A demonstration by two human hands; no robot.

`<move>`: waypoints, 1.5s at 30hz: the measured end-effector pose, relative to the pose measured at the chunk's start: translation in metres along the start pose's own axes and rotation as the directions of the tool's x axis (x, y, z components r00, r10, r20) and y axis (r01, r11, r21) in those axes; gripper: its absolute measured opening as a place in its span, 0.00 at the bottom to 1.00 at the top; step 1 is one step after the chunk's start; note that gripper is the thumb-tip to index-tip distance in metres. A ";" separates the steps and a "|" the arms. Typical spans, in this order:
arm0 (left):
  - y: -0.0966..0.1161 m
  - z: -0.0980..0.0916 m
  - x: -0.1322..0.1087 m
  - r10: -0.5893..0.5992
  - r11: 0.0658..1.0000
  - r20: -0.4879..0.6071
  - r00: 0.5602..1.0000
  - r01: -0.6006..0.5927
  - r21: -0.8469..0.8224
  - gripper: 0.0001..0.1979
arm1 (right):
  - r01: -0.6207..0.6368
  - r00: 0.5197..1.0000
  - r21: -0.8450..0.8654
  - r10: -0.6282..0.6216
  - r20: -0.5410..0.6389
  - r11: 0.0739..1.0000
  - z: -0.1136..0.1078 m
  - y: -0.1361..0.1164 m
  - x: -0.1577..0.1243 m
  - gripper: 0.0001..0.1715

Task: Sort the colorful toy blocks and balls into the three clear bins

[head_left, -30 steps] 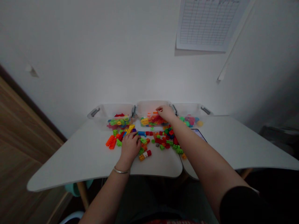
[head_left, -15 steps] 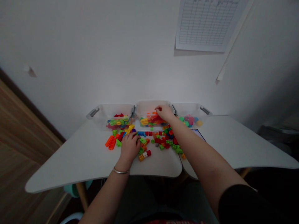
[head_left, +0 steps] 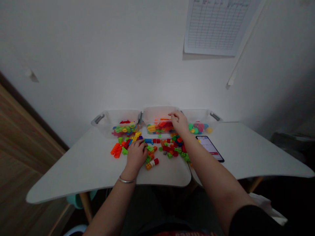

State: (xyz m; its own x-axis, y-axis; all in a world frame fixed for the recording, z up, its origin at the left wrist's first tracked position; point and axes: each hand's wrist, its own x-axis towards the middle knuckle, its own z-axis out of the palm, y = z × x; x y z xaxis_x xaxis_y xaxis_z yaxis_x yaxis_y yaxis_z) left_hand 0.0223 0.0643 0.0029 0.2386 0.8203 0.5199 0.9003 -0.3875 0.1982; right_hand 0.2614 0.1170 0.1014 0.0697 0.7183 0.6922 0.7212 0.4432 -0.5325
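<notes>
Reaching over a spread of loose plastic bricks, the person has the left hand curled down on the pile, its fingers pressed among the pieces; whether they grip one, I cannot tell. The right hand hangs at the front of the middle bin, fingers drawn in towards the thumb, and I cannot tell whether they hold anything. That clear plastic bin holds yellow, orange and red bricks and stands between 2 others at the back of the white surface. A phone lies just right of the pile, beside the right forearm. A careless sweep of the wrist could knock the red and yellow bricks towards the front edge. If the right forearm drops or swings outward, it could shift the phone, and a catch on the bin's rim could tip it and spill its contents.
</notes>
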 end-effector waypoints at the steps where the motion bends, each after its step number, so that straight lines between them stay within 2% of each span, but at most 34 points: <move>1: 0.000 0.000 0.000 -0.002 1.000 0.002 1.000 0.002 -0.001 0.12 | 0.055 0.998 0.000 -0.055 -0.007 0.999 -0.002 -0.001 -0.010 0.15; 4: 0.002 -0.001 0.000 -0.009 1.000 0.006 1.000 0.009 -0.010 0.12 | 0.143 0.985 -0.034 -0.139 0.101 0.989 0.003 -0.007 -0.048 0.13; 8: 0.003 -0.002 -0.001 -0.005 1.000 0.007 1.000 0.005 -0.013 0.12 | 0.126 0.955 -0.175 -0.072 0.288 0.977 0.023 -0.011 -0.098 0.16; 12: 0.004 -0.003 0.000 -0.009 1.000 0.007 1.000 0.009 -0.012 0.12 | 0.163 0.935 -0.240 -0.072 0.348 0.957 0.033 -0.011 -0.123 0.21; 16: 0.005 -0.003 0.000 -0.027 0.999 0.014 1.000 0.027 -0.017 0.12 | 0.222 0.924 -0.262 -0.117 0.363 0.939 0.036 -0.009 -0.127 0.21; 21: 0.004 -0.001 -0.001 -0.031 0.999 0.001 1.000 0.031 -0.012 0.12 | 0.313 0.895 -0.206 -0.215 0.392 0.927 0.041 -0.006 -0.126 0.21; 27: 0.003 0.000 -0.001 -0.026 1.000 -0.006 1.000 0.026 -0.018 0.12 | 0.372 0.842 -0.097 -0.291 0.454 0.923 0.044 -0.007 -0.125 0.13; 36: 0.005 -0.003 -0.001 -0.032 0.999 0.022 0.999 0.032 -0.009 0.12 | 0.266 0.880 -0.201 -0.152 0.451 0.943 0.043 -0.009 -0.125 0.04; 45: 0.004 -0.003 -0.001 -0.030 1.000 0.029 0.999 0.030 -0.007 0.11 | 0.245 0.904 -0.146 -0.172 0.392 0.958 0.043 -0.004 -0.127 0.02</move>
State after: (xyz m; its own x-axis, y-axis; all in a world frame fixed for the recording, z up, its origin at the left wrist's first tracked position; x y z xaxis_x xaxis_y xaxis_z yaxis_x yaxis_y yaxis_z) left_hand 0.0249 0.0608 0.0054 0.2219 0.8432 0.4896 0.9043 -0.3657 0.2200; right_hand 0.2198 0.0470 -0.0050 -0.3311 0.7833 0.5261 0.8088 0.5228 -0.2693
